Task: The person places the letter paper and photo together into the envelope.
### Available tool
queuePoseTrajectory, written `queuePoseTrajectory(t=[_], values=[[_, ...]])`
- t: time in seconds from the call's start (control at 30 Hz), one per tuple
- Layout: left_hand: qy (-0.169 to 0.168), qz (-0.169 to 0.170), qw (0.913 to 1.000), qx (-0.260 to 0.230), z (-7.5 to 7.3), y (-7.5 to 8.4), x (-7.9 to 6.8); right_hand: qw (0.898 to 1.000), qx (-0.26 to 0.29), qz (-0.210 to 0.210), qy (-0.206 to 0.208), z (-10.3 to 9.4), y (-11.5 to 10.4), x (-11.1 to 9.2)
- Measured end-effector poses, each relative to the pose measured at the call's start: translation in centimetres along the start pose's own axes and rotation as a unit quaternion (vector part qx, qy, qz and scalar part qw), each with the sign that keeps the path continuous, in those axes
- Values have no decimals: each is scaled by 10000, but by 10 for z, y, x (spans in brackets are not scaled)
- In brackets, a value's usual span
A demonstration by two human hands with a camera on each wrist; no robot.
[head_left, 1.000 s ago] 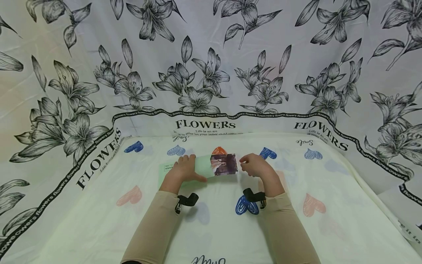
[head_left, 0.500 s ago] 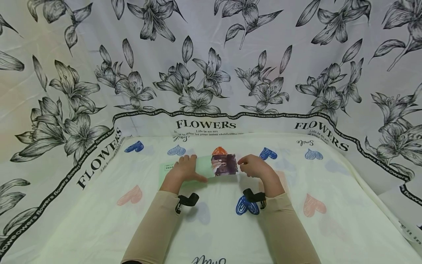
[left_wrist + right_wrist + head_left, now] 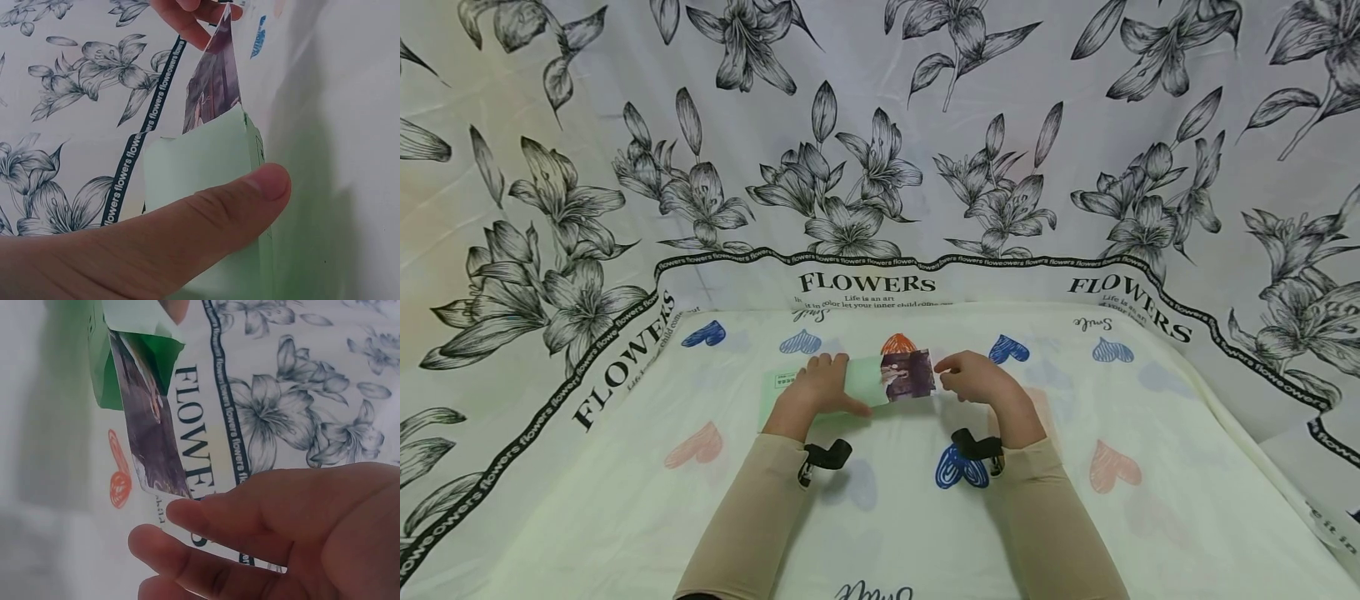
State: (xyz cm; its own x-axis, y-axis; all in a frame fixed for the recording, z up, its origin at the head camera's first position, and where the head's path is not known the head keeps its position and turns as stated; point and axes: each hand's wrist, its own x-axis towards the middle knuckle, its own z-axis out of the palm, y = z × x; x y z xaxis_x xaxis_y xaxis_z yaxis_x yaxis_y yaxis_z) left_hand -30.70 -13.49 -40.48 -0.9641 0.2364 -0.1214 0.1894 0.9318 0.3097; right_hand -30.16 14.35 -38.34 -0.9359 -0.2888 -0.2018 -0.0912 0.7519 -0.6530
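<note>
My left hand (image 3: 822,385) grips a pale green box (image 3: 867,381) from above, its thumb (image 3: 250,194) lying across the near side. The box lies on its side with its end toward my right hand uncovered, as the right wrist view shows. Out of that end sticks a thin, glossy sachet (image 3: 907,375) with a dark purple print and a pale edge. At the sachet's outer corner, my right hand (image 3: 985,383) pinches with its fingertips (image 3: 187,512). The sachet's inner part is hidden in the box.
A white cloth (image 3: 880,533) with printed hearts covers the surface under the hands. Behind it hangs a white curtain (image 3: 985,167) with black lily prints and lettering. Black straps (image 3: 829,454) with cameras sit on both wrists.
The right hand has shifted slightly left with the sachet's end, so a little less of the sachet shows outside the box. The left hand and box have stayed nearly in place.
</note>
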Motion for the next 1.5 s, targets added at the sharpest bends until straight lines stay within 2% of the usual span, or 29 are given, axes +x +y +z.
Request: queuePoseTrajectory(t=[0.27, 1.07, 1.3, 1.5], values=[[-119, -11, 9999, 9, 0, -1, -1, 10000, -52, -25, -49, -1, 1, 1], [-140, 57, 9999, 0, 1, -3, 1, 9999, 20, -57, -149, -1, 0, -2], [-26, 92, 10000, 9, 0, -3, 2, 9997, 32, -169, -182, -1, 0, -1], [52, 190, 9998, 8, 2, -4, 4, 9985, 71, -351, -406, -1, -1, -1]])
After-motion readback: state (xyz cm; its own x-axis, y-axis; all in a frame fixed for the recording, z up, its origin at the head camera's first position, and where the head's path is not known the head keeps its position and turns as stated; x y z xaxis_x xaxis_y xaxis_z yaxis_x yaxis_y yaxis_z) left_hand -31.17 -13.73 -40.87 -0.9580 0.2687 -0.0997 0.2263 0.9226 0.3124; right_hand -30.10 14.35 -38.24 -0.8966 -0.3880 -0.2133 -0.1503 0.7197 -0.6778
